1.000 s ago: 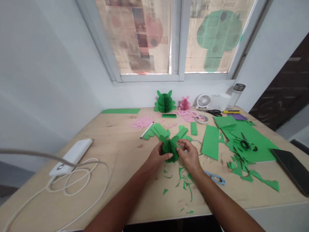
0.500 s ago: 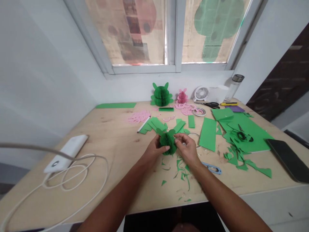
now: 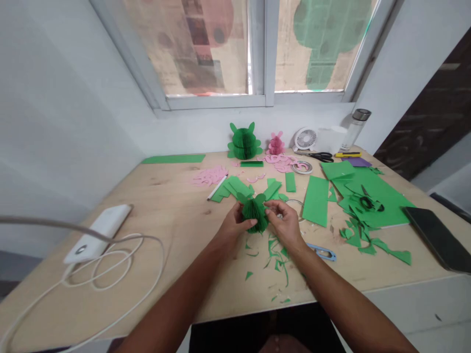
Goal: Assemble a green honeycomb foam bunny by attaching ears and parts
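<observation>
Between my hands, over the middle of the table, is a small green pleated paper figure [image 3: 254, 215] with two rounded ears on top. My left hand [image 3: 235, 223] grips its left side, the thumb lying across the front folds. At its right edge, the fingers of my right hand [image 3: 283, 220] are pinched on the figure. Cut green scraps [image 3: 277, 262] lie below it on the wood. Behind it are folded green paper pieces [image 3: 235, 186] and a white pen [image 3: 217, 188].
A larger green paper figure [image 3: 245, 143] and a pink one [image 3: 276, 144] stand by the wall. To the right are green sheets [image 3: 315, 201], small scissors [image 3: 366, 203], a blue snipper [image 3: 323, 252] and a phone [image 3: 437, 238]. A white power bank [image 3: 98, 234] with cable lies left.
The view has shifted slightly, so the scene sits a little higher and further left. Both hands keep their hold on the green paper figure.
</observation>
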Available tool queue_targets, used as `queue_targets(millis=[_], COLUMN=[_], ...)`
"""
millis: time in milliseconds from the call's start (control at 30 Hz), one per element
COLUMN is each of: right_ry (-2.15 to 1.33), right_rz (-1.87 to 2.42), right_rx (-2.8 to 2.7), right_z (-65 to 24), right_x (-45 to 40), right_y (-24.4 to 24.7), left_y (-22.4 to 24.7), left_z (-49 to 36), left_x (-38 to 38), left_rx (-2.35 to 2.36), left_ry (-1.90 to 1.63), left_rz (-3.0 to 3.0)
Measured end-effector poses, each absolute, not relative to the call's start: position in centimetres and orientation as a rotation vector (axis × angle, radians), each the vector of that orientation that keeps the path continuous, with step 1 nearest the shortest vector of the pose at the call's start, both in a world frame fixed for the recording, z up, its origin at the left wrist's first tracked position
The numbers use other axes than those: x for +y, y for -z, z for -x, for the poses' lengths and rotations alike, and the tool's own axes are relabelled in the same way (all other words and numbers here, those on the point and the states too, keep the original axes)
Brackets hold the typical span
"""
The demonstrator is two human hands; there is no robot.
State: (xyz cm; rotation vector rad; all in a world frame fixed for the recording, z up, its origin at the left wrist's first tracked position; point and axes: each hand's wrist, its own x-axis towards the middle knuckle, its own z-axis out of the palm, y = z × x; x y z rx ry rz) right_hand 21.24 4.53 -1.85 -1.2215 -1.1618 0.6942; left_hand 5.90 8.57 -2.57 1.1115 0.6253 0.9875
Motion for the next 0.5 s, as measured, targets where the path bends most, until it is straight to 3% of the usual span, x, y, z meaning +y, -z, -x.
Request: queue_targets(millis=[500], right_ry=[-0.696], right_rz=[1.196], right_rx=[-1.174], right_z=[-21.20], right_x=[4.52], right_y=[1.88], left_y=[2.28], left_z=[-5.81], left_x=[8.49], left_rx=[0.636], left_ry=[-0.989], left_rz=[-1.145])
